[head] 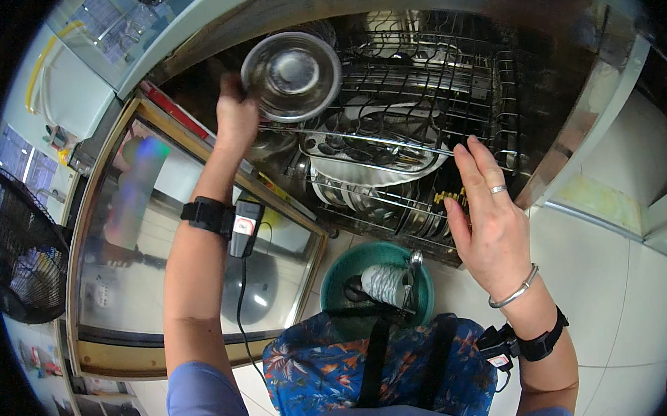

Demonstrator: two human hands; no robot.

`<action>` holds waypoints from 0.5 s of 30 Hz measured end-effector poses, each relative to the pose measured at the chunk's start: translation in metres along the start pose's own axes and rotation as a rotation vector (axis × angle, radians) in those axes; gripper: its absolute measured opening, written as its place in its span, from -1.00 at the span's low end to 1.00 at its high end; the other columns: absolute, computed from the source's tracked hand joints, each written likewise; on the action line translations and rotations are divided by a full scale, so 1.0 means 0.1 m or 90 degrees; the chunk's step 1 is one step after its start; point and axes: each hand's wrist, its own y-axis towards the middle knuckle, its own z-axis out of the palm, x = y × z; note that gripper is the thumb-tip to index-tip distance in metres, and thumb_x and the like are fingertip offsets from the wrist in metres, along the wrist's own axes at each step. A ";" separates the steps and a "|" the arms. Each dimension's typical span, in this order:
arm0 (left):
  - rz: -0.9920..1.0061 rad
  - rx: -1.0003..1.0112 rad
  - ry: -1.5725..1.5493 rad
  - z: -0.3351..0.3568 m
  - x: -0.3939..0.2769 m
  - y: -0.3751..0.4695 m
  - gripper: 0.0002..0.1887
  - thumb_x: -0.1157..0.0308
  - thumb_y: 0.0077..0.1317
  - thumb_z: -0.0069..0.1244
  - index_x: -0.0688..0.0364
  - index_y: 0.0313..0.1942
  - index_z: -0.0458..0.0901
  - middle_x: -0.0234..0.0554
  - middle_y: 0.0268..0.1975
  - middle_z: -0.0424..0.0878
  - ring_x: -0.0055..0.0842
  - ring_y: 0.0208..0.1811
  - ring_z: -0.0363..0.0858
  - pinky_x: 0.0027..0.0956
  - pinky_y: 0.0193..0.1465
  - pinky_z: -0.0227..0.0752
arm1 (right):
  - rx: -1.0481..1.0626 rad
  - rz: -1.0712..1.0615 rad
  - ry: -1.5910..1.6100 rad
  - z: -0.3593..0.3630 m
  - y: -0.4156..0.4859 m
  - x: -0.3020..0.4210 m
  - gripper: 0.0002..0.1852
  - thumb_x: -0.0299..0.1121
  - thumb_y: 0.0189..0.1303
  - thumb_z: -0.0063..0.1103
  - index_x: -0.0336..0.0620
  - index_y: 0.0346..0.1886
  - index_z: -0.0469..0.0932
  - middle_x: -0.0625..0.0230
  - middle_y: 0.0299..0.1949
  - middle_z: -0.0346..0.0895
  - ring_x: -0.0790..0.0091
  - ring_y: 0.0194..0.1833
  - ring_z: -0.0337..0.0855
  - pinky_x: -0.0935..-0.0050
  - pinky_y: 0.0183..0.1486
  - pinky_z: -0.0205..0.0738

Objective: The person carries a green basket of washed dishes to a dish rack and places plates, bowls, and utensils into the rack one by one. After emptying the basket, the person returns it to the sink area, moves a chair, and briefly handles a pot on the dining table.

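Observation:
My left hand [237, 117], slightly blurred, grips the left rim of a shiny metal bowl [292, 74] above the left part of the wire rack [405, 53]. My right hand [492, 225] holds nothing. Its fingers are extended at the right front of the rack, the fingertips by the rail; whether they touch it is unclear. Below the upper wires lies a white basket [365, 174] of metal spoons [364, 146], with a white ladle or large spoon [387, 110] across its back. Plates and bowls [363, 204] stand upright lower down.
An open glass-paned cabinet door [188, 290] spans the left side. On the tiled floor [610, 320] before me, a green plastic basin [335, 266] holds a patterned white cup stack [383, 284] and utensils. A black fan [29, 250] stands far left. White panels [600, 122] flank the right.

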 end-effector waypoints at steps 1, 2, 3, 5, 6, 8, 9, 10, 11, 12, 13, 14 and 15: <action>-0.015 -0.014 0.076 -0.06 0.09 0.04 -0.77 0.48 0.28 -0.09 0.28 -0.10 0.30 -0.05 -0.20 0.52 -0.40 -0.24 0.52 -0.37 -0.16 0.42 | 0.005 0.001 -0.007 0.00 0.00 0.01 -0.42 -0.48 0.03 0.16 -0.22 0.20 0.29 0.14 0.24 0.23 0.15 -0.25 0.62 0.37 -0.30 0.58; -0.016 -0.023 0.033 -0.07 0.19 0.06 -0.77 0.46 0.28 -0.09 0.27 -0.10 0.30 -0.06 -0.21 0.52 -0.39 -0.26 0.52 -0.35 -0.20 0.43 | 0.010 0.004 -0.018 0.01 0.01 0.01 -0.42 -0.48 0.03 0.16 -0.22 0.20 0.29 0.13 0.23 0.24 0.15 -0.23 0.61 0.37 -0.30 0.57; -0.072 -0.031 -0.002 -0.07 0.29 0.08 -0.77 0.45 0.28 -0.08 0.27 -0.10 0.30 -0.06 -0.23 0.52 -0.37 -0.28 0.53 -0.33 -0.23 0.45 | 0.005 0.004 -0.011 0.01 0.01 0.01 -0.43 -0.49 0.03 0.16 -0.22 0.19 0.29 0.13 0.23 0.25 0.15 -0.21 0.61 0.37 -0.29 0.57; -0.144 -0.034 -0.063 -0.06 0.50 0.15 -0.74 0.38 0.27 -0.04 0.27 -0.11 0.31 -0.07 -0.27 0.53 -0.36 -0.30 0.54 -0.24 -0.36 0.49 | 0.004 -0.002 -0.014 0.02 0.01 0.02 -0.43 -0.49 0.03 0.16 -0.21 0.19 0.29 0.12 0.22 0.25 0.14 -0.19 0.60 0.36 -0.27 0.57; -0.093 -0.059 -0.038 -0.01 0.63 0.22 -0.71 0.35 0.26 -0.02 0.26 -0.12 0.31 -0.08 -0.29 0.52 -0.35 -0.31 0.54 -0.24 -0.35 0.49 | 0.017 0.015 -0.009 0.03 0.00 0.02 -0.44 -0.48 0.04 0.16 -0.21 0.19 0.30 0.10 0.22 0.25 0.10 -0.16 0.60 0.35 -0.24 0.57; -0.019 -0.049 0.063 0.02 0.89 0.40 -0.65 0.35 0.29 -0.05 0.25 0.00 0.27 -0.06 -0.17 0.49 -0.32 -0.22 0.52 -0.25 -0.26 0.48 | 0.007 0.003 -0.032 0.06 -0.03 0.00 -0.45 -0.48 0.06 0.14 -0.20 0.19 0.30 0.06 0.20 0.28 0.07 -0.12 0.58 0.33 -0.20 0.56; -0.061 -0.002 0.129 0.00 1.01 0.49 -0.60 0.36 0.33 -0.11 0.25 0.12 0.22 -0.04 -0.04 0.46 -0.29 -0.12 0.50 -0.26 -0.19 0.47 | 0.012 0.010 -0.039 0.08 -0.04 0.00 -0.46 -0.48 0.06 0.14 -0.19 0.18 0.31 0.07 0.19 0.30 0.07 -0.12 0.58 0.33 -0.19 0.56; 0.045 0.003 0.359 0.01 1.11 0.55 -0.60 0.37 0.33 -0.10 0.26 0.13 0.24 -0.02 0.00 0.45 -0.30 -0.07 0.48 -0.29 -0.10 0.44 | -0.005 -0.008 -0.040 0.11 -0.07 -0.01 -0.47 -0.48 0.06 0.14 -0.18 0.17 0.33 0.07 0.18 0.32 0.07 -0.11 0.58 0.32 -0.18 0.56; 0.123 0.029 0.560 0.02 1.18 0.58 -0.59 0.37 0.32 -0.09 0.27 0.13 0.25 -0.01 0.04 0.44 -0.31 -0.01 0.46 -0.31 -0.02 0.40 | -0.014 -0.035 -0.071 0.13 -0.07 -0.03 -0.48 -0.47 0.07 0.15 -0.15 0.17 0.34 0.08 0.18 0.32 0.15 -0.17 0.58 0.37 -0.22 0.53; 0.148 -0.008 0.405 0.04 1.24 0.55 -0.60 0.35 0.31 -0.07 0.29 0.10 0.30 0.02 -0.02 0.48 -0.31 -0.07 0.49 -0.29 -0.07 0.40 | -0.014 -0.033 -0.055 0.16 -0.09 -0.04 -0.49 -0.47 0.08 0.15 -0.13 0.17 0.35 0.09 0.19 0.32 0.22 -0.23 0.58 0.42 -0.26 0.51; 0.173 -0.057 0.250 0.08 1.26 0.53 -0.61 0.33 0.30 -0.06 0.31 0.07 0.35 0.05 -0.07 0.51 -0.31 -0.13 0.51 -0.26 -0.11 0.40 | -0.026 -0.060 -0.072 0.19 -0.10 -0.05 -0.50 -0.47 0.09 0.16 -0.11 0.16 0.37 0.10 0.19 0.32 0.29 -0.28 0.57 0.48 -0.30 0.49; 0.196 -0.113 0.097 0.12 1.24 0.49 -0.62 0.31 0.28 -0.04 0.33 0.03 0.40 0.07 -0.13 0.55 -0.31 -0.19 0.53 -0.24 -0.16 0.41 | -0.022 -0.056 -0.069 0.23 -0.12 -0.06 -0.51 -0.47 0.10 0.17 -0.09 0.16 0.38 0.12 0.20 0.32 0.36 -0.34 0.57 0.53 -0.34 0.47; 0.217 -0.171 -0.053 0.18 1.23 0.37 -0.62 0.28 0.27 -0.02 0.35 0.00 0.45 0.10 -0.18 0.59 -0.31 -0.25 0.55 -0.22 -0.21 0.41 | -0.008 -0.042 -0.056 0.26 -0.14 -0.06 -0.50 -0.45 0.15 0.18 -0.03 0.20 0.38 0.16 0.26 0.26 0.61 -0.50 0.54 0.72 -0.48 0.39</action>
